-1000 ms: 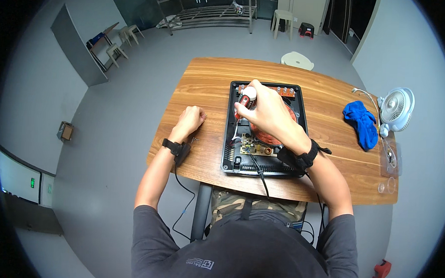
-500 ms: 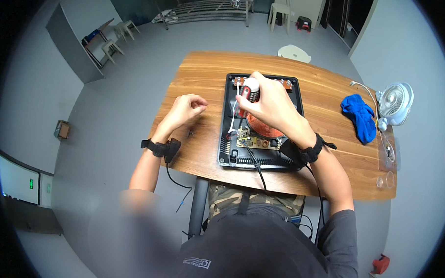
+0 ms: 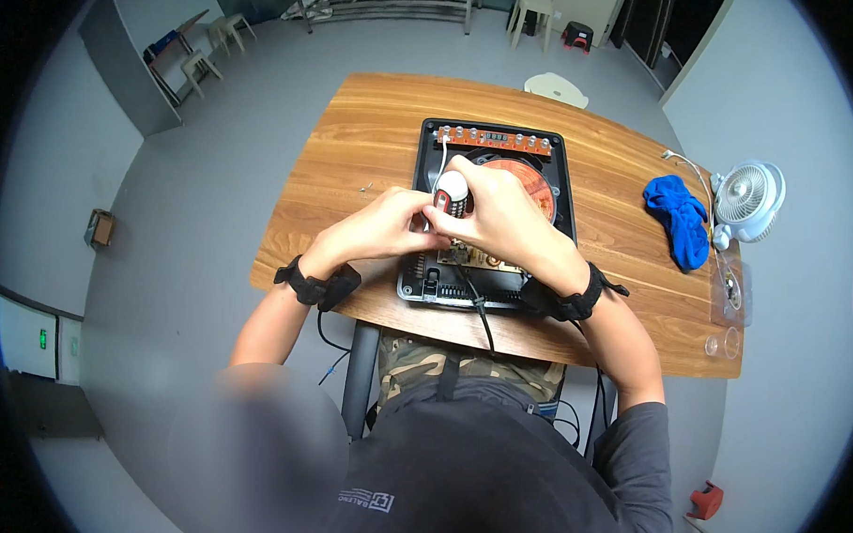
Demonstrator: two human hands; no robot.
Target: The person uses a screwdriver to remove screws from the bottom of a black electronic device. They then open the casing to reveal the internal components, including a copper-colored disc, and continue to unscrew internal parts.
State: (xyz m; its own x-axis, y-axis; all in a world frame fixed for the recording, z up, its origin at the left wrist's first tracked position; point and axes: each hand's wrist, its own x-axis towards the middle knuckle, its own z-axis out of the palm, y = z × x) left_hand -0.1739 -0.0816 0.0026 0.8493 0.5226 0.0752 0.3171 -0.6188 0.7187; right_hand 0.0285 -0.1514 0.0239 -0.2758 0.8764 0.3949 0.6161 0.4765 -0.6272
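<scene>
An opened induction cooker lies on the table, its black housing showing a copper coil, a circuit board and an orange control strip. My right hand is wrapped round the thick handle of a red and black screwdriver with a white end cap, held upright over the housing's left side. My left hand meets it there, thumb and fingers pinched together just below the handle. What those fingers hold is hidden, as is the screwdriver's tip. A white wire runs down from the strip.
Small metal pieces lie on the wooden table left of the cooker. Farther right are a blue cloth, a white fan and clear plastic containers. A black cord crosses the near edge.
My left hand has moved right, from the bare table to beside the screwdriver. The screwdriver in my right hand has shifted nearer to me along the housing, uncovering the control strip and more coil.
</scene>
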